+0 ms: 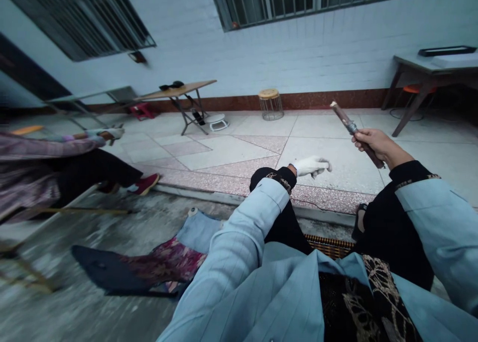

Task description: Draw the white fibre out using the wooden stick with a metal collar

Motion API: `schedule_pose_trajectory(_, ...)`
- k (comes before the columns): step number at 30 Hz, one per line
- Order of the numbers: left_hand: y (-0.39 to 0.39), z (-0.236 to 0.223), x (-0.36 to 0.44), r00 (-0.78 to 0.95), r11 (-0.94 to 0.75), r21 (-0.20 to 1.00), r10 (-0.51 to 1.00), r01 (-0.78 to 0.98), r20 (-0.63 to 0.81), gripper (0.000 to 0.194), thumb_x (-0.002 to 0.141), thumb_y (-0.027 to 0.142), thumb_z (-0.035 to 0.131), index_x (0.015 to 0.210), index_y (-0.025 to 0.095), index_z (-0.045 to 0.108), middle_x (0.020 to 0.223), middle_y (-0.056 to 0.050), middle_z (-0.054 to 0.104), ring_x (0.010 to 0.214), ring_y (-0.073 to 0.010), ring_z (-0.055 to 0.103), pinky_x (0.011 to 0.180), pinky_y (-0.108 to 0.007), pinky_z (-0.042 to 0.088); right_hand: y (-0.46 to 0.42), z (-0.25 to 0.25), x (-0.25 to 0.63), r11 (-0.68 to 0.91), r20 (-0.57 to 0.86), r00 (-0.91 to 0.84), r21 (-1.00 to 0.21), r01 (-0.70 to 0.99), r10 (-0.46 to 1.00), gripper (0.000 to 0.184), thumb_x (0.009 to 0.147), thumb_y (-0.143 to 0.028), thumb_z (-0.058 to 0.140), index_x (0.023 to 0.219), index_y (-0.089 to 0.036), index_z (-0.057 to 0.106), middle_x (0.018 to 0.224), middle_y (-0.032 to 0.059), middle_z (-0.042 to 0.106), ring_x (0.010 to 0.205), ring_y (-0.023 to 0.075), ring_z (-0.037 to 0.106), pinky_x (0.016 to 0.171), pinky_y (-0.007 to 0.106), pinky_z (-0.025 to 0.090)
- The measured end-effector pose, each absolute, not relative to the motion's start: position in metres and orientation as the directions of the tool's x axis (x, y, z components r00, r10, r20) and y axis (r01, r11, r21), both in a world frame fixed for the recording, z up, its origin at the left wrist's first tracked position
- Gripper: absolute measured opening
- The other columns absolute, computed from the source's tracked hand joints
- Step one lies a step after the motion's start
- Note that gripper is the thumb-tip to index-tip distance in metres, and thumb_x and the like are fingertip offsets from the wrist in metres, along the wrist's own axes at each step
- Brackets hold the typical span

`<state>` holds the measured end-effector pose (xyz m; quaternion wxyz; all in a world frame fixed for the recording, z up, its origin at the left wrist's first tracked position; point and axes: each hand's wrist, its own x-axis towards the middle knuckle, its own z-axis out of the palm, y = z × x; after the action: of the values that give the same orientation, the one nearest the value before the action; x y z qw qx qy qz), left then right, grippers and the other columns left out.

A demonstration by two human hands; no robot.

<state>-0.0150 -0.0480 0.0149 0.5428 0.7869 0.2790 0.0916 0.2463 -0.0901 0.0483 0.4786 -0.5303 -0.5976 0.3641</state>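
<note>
My right hand is bare and raised over the tiled floor, its fingers closed around a brown stick-like piece. This piece has a pale, chipped upper end and a grey band, wrapped or metallic, near its middle. Its lower end sticks out below my hand, tilted down to the right. In a white glove, my left hand hovers just beyond my left knee. Its fingers are loosely stretched with the tips bent down, and I see nothing in them. A gap separates it from the stick-like piece.
A tiled step edge runs before my feet. To the left sits another person with gloved hands. Cloth pieces lie beside me. A folding table, a round stool and a desk stand along the wall.
</note>
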Motion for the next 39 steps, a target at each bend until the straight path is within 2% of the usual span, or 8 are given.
schedule_pose_trajectory(3,-0.061,0.019,-0.013,0.839,-0.239,0.891,0.493,0.386,-0.232,0.020,0.082,0.036,0.063,0.088,0.017,0.069,0.059,0.002,0.046,0.049,-0.0092,0.042,0.047,-0.020,0.041,-0.080,0.036,0.249,0.004,0.151,0.181,-0.779,0.627,0.972,0.030,0.082,-0.042,0.059,0.098,-0.017,0.065,0.085,0.0094,0.065,0.068,0.0177,0.057,0.060,0.030,0.045)
schedule_pose_trajectory(8,-0.058,0.028,-0.016,0.812,-0.309,0.868,0.560,0.387,-0.163,0.017,0.081,0.033,0.063,0.082,0.017,0.069,0.059,0.002,0.045,0.049,-0.0088,0.040,0.046,-0.018,0.037,-0.081,0.017,0.244,-0.017,-0.159,-0.003,-0.125,0.992,0.987,0.021,0.076,-0.031,0.066,0.089,-0.016,0.071,0.085,0.0133,0.068,0.078,0.0249,0.062,0.068,0.035,0.044)
schedule_pose_trajectory(13,-0.041,0.025,-0.017,0.770,-0.340,0.862,0.632,0.376,-0.087,0.020,0.081,0.034,0.057,0.082,0.016,0.066,0.059,0.004,0.041,0.048,-0.0070,0.037,0.045,-0.017,0.033,-0.100,0.023,0.232,0.123,-0.598,-0.515,-0.573,0.811,0.614,0.031,0.072,-0.042,0.073,0.089,-0.016,0.071,0.068,0.0018,0.062,0.057,0.0127,0.050,0.054,0.027,0.039)
schedule_pose_trajectory(16,-0.038,0.019,-0.016,0.758,-0.321,0.884,0.650,0.339,-0.054,0.025,0.083,0.039,0.057,0.087,0.015,0.065,0.060,0.004,0.042,0.049,-0.0066,0.037,0.045,-0.016,0.033,-0.111,0.042,0.230,0.127,-0.349,-0.716,-0.845,0.519,0.605,0.038,0.074,-0.048,0.072,0.093,-0.016,0.070,0.073,0.0004,0.061,0.060,0.0099,0.047,0.057,0.025,0.040)
schedule_pose_trajectory(19,-0.042,0.012,-0.014,0.806,-0.298,0.907,0.588,0.298,-0.072,0.027,0.086,0.041,0.055,0.090,0.015,0.064,0.061,0.004,0.043,0.049,-0.0067,0.037,0.046,-0.016,0.036,-0.113,0.055,0.233,0.138,-0.053,-0.523,-0.937,0.321,0.851,0.033,0.077,-0.047,0.071,0.092,-0.017,0.068,0.080,0.0025,0.062,0.062,0.0102,0.046,0.056,0.024,0.040)
schedule_pose_trajectory(26,-0.053,0.001,-0.008,0.873,-0.275,0.903,0.453,0.330,-0.181,0.031,0.087,0.044,0.054,0.094,0.016,0.066,0.063,0.004,0.042,0.051,-0.0075,0.041,0.050,-0.018,0.044,-0.088,0.043,0.247,0.034,0.135,0.175,-0.874,0.485,0.975,0.027,0.081,-0.042,0.062,0.092,-0.018,0.063,0.083,0.0085,0.065,0.063,0.0155,0.054,0.055,0.028,0.044)
schedule_pose_trajectory(33,-0.040,0.011,-0.013,0.830,-0.292,0.928,0.557,0.233,-0.033,0.028,0.087,0.039,0.052,0.092,0.015,0.065,0.061,0.005,0.041,0.049,-0.0063,0.038,0.046,-0.016,0.038,-0.084,0.026,0.260,-0.113,0.053,0.118,-0.087,0.990,0.992,0.030,0.085,-0.036,0.056,0.105,-0.017,0.070,0.094,0.0148,0.069,0.084,0.0257,0.063,0.066,0.033,0.043)
schedule_pose_trajectory(39,-0.032,0.018,-0.018,0.770,-0.336,0.904,0.638,0.265,0.012,0.023,0.085,0.033,0.051,0.087,0.015,0.065,0.059,0.004,0.041,0.049,-0.0063,0.038,0.045,-0.015,0.035,-0.096,0.017,0.244,0.096,-0.617,-0.436,-0.505,0.858,0.655,0.028,0.074,-0.040,0.070,0.091,-0.018,0.071,0.065,0.0018,0.061,0.057,0.0140,0.051,0.052,0.026,0.039)
